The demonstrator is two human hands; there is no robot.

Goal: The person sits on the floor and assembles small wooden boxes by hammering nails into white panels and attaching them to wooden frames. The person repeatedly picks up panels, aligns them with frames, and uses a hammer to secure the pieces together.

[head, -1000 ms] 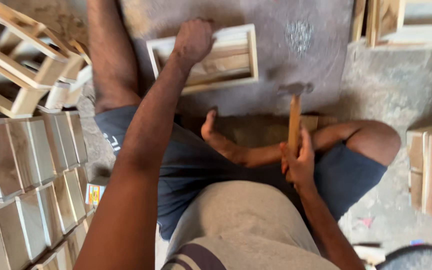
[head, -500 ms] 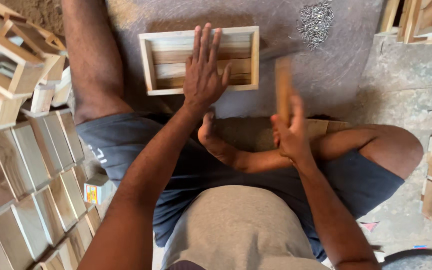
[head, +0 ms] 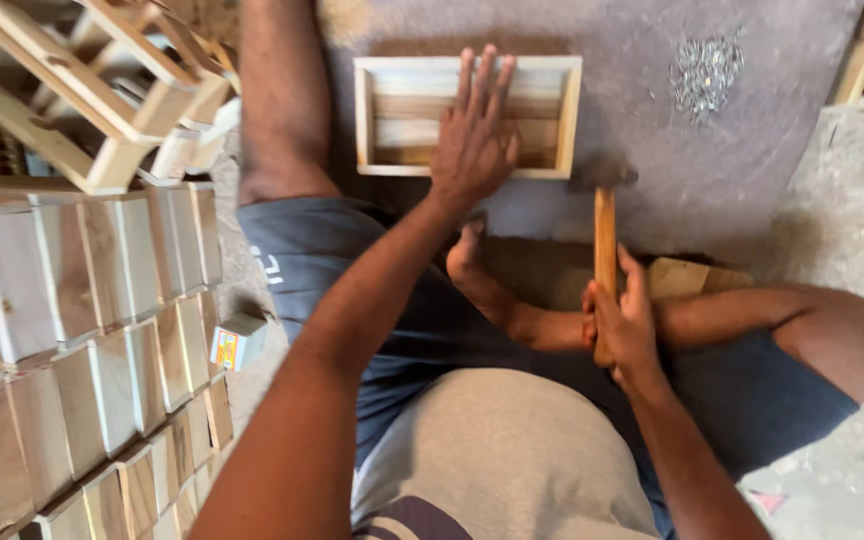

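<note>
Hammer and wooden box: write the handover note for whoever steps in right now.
Left hand: flat, fingers spread, pressing on the wooden box on the grey mat.
Right hand: gripping the hammer by its handle, head near the box's lower right corner.
Nails: loose pile on the mat, right of the box.
Done: box looks assembled with slats inside.
Left: whether any nail is set cannot be told; check the corner.

left hand [head: 474, 150] flat on wooden box [head: 382, 120], right hand [head: 624, 325] gripping hammer [head: 604, 235].

Grey mat [head: 752, 170] over concrete floor [head: 852, 250]; stacked wooden boxes [head: 82, 340] left.
</note>
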